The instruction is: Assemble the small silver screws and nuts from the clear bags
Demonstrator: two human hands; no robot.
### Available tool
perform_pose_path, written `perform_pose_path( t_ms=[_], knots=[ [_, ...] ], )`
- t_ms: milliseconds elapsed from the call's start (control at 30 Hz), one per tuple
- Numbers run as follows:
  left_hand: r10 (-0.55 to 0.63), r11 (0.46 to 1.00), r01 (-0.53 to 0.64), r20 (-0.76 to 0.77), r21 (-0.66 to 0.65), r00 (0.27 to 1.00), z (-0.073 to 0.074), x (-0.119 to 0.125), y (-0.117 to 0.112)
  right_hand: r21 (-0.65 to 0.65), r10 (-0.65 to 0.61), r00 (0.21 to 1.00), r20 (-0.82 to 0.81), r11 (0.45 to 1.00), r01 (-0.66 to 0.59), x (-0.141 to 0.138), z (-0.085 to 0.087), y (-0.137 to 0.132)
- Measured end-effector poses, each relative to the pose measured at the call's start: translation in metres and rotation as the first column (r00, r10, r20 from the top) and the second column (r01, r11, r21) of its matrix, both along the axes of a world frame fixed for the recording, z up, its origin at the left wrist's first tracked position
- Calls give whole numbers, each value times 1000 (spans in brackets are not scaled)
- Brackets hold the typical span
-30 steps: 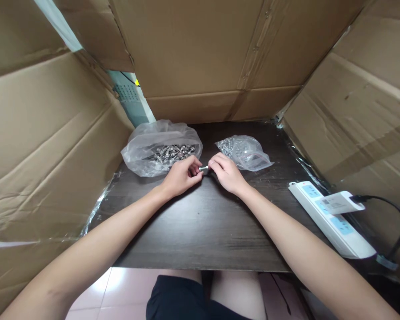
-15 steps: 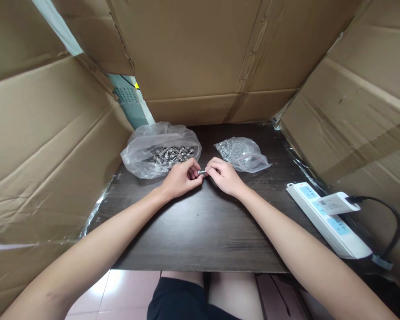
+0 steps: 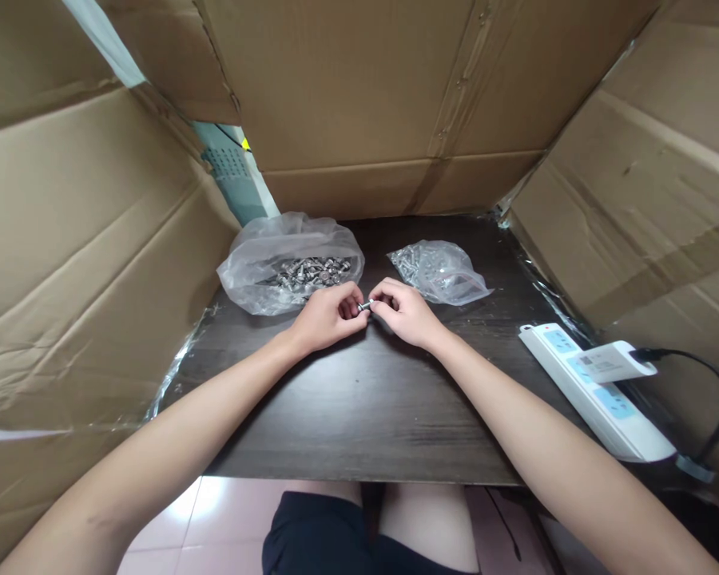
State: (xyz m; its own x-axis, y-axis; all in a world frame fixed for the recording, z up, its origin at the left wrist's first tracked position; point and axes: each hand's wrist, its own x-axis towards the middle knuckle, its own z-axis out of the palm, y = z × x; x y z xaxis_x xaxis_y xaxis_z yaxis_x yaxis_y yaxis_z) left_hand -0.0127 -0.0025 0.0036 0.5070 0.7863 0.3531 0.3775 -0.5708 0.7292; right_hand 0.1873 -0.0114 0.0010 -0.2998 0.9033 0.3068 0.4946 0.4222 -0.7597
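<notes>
Between my two hands, just above the dark tabletop (image 3: 341, 407), is a small silvery screw (image 3: 365, 305) lying roughly sideways. My left hand (image 3: 334, 315) pinches its left end between thumb and fingers. At the other end, the fingertips of my right hand (image 3: 404, 311) are closed on it. Whether a second small part sits on the screw is too small to tell. Behind my left hand lies an open clear plastic bag (image 3: 245, 275) with many metal fasteners (image 3: 317, 271) in it. Beyond my right hand rests a smaller clear bag (image 3: 455, 279) of silvery screws (image 3: 411, 259).
Cardboard walls (image 3: 359, 88) enclose the table at the back and both sides. On the right lies a white power strip (image 3: 599, 399) with a white charger (image 3: 611, 363) plugged in and a black cable (image 3: 716, 375) leading off. The table's front edge is close to my lap.
Both hands stay together around the screw; the right fingertips have shifted slightly and show more of its right end. The whole view has shifted a little.
</notes>
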Motion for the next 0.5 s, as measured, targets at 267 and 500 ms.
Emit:
perform_pose_path(
  t_ms=[267,500],
  knots=[
    [11,999,-10,-27,37,1000,-1,0,0,-16,6,1000,-8,1000,-6,-1,2,-1],
    [8,998,-7,-25,57,1000,1,0,-1,16,20,1000,-19,1000,-20,0,3,-2]
  ],
)
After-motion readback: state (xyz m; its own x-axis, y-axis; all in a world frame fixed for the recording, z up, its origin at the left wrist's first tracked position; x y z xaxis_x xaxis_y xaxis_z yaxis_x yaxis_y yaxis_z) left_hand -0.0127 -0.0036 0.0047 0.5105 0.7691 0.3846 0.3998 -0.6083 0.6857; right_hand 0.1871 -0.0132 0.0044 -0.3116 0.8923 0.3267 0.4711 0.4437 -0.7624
